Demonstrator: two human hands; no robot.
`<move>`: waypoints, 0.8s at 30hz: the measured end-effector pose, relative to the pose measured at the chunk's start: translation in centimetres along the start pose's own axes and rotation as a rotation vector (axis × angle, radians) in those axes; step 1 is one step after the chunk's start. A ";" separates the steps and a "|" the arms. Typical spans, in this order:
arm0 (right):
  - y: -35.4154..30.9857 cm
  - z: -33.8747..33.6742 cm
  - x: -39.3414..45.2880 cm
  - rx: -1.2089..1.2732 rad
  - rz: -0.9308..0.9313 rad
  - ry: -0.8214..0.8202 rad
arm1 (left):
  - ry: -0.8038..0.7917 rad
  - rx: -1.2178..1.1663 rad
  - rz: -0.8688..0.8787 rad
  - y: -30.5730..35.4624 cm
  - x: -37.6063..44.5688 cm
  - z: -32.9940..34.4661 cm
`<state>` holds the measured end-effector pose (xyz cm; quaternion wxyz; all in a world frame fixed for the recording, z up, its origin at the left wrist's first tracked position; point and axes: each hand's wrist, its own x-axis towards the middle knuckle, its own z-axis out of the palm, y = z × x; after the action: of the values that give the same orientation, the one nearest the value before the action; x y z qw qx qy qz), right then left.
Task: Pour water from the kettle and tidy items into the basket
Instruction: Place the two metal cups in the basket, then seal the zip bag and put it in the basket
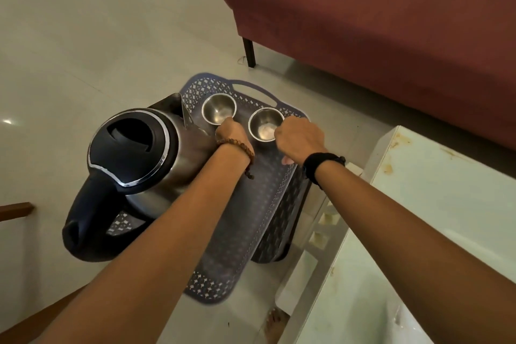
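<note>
A grey perforated plastic basket [251,220] stands on the floor below me. A steel kettle [134,170] with a black lid and handle sits in its left side, spout pointing away. Two small steel cups are at the far end of the basket. My left hand [233,134], with a bead bracelet, grips the near rim of the left cup [218,109]. My right hand [300,141], with a black wristband, holds the near right rim of the right cup [265,123]. Both cups look upright, with a pale glint inside.
A dark red sofa [377,22] on black legs stands beyond the basket. A white stained table [432,218] is close on the right. A wooden edge [15,209] shows at the far left. Pale tiled floor [83,36] lies around the basket. A bare foot [275,324] is below.
</note>
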<state>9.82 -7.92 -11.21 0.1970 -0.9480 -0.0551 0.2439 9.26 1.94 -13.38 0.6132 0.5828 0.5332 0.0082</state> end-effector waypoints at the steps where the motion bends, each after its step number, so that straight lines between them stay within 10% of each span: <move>1: -0.1 0.2 0.2 0.008 0.012 0.012 | -0.011 -0.196 -0.113 -0.1 0.6 0.2; 7: -0.1 1.0 -0.5 0.115 -0.023 0.171 | 0.010 -0.003 -0.017 -1.2 -0.6 0.1; 14: 3.9 0.7 -7.0 0.361 -0.130 0.382 | -0.142 0.083 0.694 -6.1 -12.2 -0.8; 24: 22.1 3.8 -23.2 0.618 0.359 0.287 | -0.594 0.535 0.614 -22.3 -23.7 1.6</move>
<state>-12.13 -31.47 -12.85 0.4332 -0.8630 0.2162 0.1445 -13.54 -21.28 -14.62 0.5368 0.8267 0.1232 -0.1152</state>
